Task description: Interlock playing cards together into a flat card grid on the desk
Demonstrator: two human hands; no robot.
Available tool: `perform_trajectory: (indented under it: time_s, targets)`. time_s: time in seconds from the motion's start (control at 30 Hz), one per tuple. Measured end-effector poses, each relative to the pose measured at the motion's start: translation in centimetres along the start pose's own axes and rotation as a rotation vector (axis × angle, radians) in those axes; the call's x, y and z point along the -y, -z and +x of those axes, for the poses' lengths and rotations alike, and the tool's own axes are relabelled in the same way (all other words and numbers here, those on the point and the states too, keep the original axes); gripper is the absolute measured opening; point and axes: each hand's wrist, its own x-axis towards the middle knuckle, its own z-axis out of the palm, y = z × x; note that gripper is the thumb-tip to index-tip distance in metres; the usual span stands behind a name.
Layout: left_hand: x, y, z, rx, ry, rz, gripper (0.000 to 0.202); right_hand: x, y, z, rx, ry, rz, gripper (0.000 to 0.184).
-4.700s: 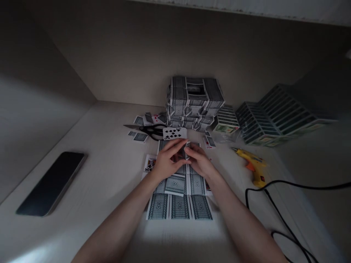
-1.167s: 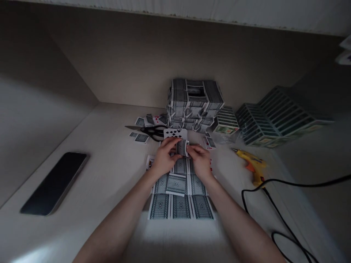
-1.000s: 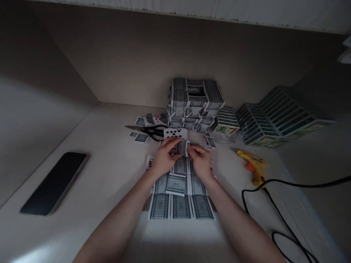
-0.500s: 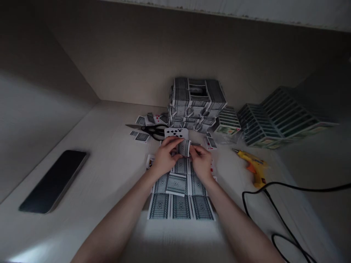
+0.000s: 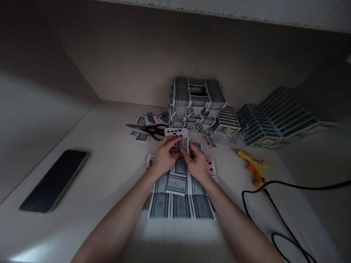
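Note:
Between my two hands is a playing card (image 5: 182,145), its patterned back facing up. My left hand (image 5: 165,155) grips its left side with thumb and fingers. My right hand (image 5: 196,160) pinches it from the right, the thumb lying over its lower edge. Below my hands, several face-down cards (image 5: 181,206) lie in rows on the table, and a loose-looking card (image 5: 176,184) sits on top of them. Just beyond my fingers lies a face-up spades card (image 5: 176,132). A five of hearts (image 5: 210,167) shows right of my right hand.
Black scissors (image 5: 155,129) lie behind my left hand near small card pieces (image 5: 142,136). A box-like structure of cards (image 5: 181,98) stands at the back. Stacked card packs (image 5: 263,124), a yellow glue gun (image 5: 255,168) and its black cable (image 5: 279,209) are right; a phone (image 5: 55,180) is left.
My right hand has shifted slightly left and its thumb now lies over the card. The card has moved a little left and up. More of the five of hearts shows.

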Motion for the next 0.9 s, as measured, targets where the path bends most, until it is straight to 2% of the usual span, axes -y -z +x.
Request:
perform_trajectory:
  time_s: [0.2,0.5,0.63,0.8,0.9]
  targets:
    - [-0.1,0.1,0.1,-0.004,0.010,-0.012,0.050,0.0,0.3,0.0,0.029,-0.008,0.055,0.024]
    - [-1.1,0.4,-0.5,0.158,-0.051,0.130,0.057,1.1,0.3,0.1,-0.105,-0.115,0.114,0.028]
    - [-1.3,0.4,-0.6,0.180,-0.053,0.143,0.055,1.4,0.7,0.4,-0.083,-0.118,0.184,0.030]
    - [-1.6,0.5,-0.4,0.163,-0.117,0.145,0.053,1.4,1.1,0.6,-0.095,-0.161,0.296,0.029]
    - [-1.7,0.5,-0.4,0.116,-0.149,0.149,0.051,1.4,1.1,0.8,-0.109,-0.161,0.272,0.031]
